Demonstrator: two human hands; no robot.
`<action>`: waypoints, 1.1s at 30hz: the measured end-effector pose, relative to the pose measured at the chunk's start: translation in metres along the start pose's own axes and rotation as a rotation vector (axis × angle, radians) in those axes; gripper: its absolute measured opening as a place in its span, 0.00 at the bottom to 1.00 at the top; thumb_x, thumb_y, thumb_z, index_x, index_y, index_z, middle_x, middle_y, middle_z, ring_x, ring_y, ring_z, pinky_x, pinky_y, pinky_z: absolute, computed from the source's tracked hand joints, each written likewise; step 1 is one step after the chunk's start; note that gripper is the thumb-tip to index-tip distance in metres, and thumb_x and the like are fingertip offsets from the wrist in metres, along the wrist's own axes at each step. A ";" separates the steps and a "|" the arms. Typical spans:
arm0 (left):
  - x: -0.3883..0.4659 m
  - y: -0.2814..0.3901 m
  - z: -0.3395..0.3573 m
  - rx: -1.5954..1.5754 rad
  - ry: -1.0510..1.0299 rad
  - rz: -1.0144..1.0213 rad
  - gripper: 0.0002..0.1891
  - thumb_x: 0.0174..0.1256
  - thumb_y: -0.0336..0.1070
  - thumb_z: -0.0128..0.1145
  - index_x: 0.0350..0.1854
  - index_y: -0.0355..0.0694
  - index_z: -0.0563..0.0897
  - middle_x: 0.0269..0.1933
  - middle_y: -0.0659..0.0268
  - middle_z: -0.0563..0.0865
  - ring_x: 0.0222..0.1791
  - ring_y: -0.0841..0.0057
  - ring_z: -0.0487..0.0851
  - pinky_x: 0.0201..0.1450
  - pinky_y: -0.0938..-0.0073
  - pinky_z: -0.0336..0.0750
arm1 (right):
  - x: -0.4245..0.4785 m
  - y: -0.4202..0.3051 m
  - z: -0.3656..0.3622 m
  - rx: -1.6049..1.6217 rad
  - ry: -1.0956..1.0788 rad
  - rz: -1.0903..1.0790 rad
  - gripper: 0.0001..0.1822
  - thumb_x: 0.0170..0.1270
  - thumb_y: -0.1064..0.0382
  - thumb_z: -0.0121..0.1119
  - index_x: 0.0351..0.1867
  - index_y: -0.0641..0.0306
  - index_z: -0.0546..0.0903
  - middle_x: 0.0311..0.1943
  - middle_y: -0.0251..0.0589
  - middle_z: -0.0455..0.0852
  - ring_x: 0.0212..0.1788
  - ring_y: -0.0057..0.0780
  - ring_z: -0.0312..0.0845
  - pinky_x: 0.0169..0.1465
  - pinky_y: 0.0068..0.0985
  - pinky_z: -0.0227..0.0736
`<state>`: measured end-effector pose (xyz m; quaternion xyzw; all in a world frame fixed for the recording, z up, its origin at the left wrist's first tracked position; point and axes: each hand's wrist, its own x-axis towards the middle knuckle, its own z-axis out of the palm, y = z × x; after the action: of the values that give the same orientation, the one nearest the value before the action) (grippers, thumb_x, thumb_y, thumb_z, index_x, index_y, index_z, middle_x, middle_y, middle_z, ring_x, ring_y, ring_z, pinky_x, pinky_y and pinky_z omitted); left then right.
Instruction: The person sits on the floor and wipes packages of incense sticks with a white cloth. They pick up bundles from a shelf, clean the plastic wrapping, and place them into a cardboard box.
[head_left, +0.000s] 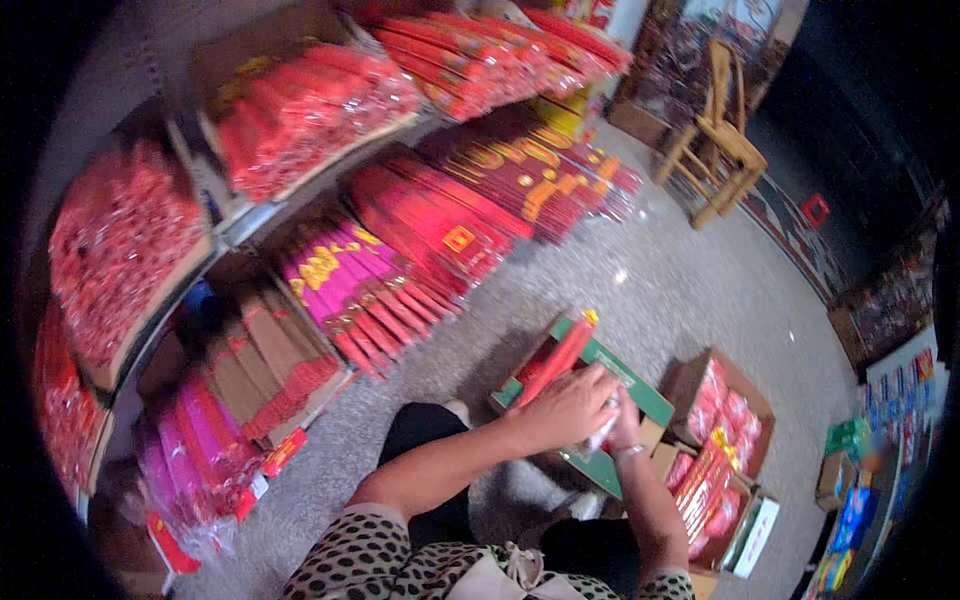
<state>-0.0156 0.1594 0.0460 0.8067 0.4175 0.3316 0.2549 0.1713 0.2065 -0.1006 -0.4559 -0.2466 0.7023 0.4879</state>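
Note:
My left hand (574, 409) and my right hand (627, 426) meet over a green and white cardboard box (636, 391). Between them is a small whitish item (602, 429), pinched by the fingers; blur and the hands themselves hide what it is. A red cylinder (559, 356) with a yellow tip, probably a firework or candle tube, lies slanted across the box beside my left hand. My right wrist wears a bracelet. The contents of the box are mostly covered by my forearms and hands.
Shelves at left hold boxes of red wrapped sticks (300, 112) and magenta packs (352, 277). Right of the green box stand open cartons of pink-red packs (720, 405) and shiny red-gold tubes (703, 484). A bamboo chair (716, 142) stands farther off on the grey floor (600, 270).

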 end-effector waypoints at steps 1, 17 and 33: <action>0.002 -0.007 -0.012 -0.046 0.201 0.075 0.20 0.57 0.39 0.55 0.49 0.32 0.71 0.44 0.50 0.74 0.44 0.55 0.76 0.47 0.62 0.71 | -0.023 -0.026 0.027 0.038 0.042 0.013 0.18 0.63 0.48 0.48 0.38 0.60 0.77 0.30 0.44 0.82 0.30 0.34 0.79 0.34 0.29 0.76; -0.024 -0.068 -0.368 1.249 0.810 -0.651 0.35 0.54 0.59 0.55 0.62 0.45 0.65 0.65 0.52 0.61 0.66 0.54 0.56 0.62 0.47 0.53 | -0.069 -0.010 -0.001 0.386 -0.140 0.067 0.28 0.58 0.44 0.55 0.51 0.63 0.71 0.44 0.51 0.79 0.43 0.43 0.77 0.47 0.38 0.74; -0.015 -0.110 -0.412 0.927 0.545 -0.811 0.20 0.64 0.49 0.46 0.56 0.49 0.71 0.57 0.51 0.68 0.54 0.48 0.71 0.54 0.46 0.65 | -0.086 -0.031 0.001 0.337 -0.090 -0.003 0.20 0.62 0.51 0.52 0.49 0.61 0.72 0.40 0.46 0.80 0.39 0.38 0.78 0.43 0.36 0.76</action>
<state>-0.3859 0.2590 0.2334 0.4997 0.8359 0.1877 -0.1280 0.1938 0.1406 -0.0413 -0.3354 -0.1476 0.7527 0.5469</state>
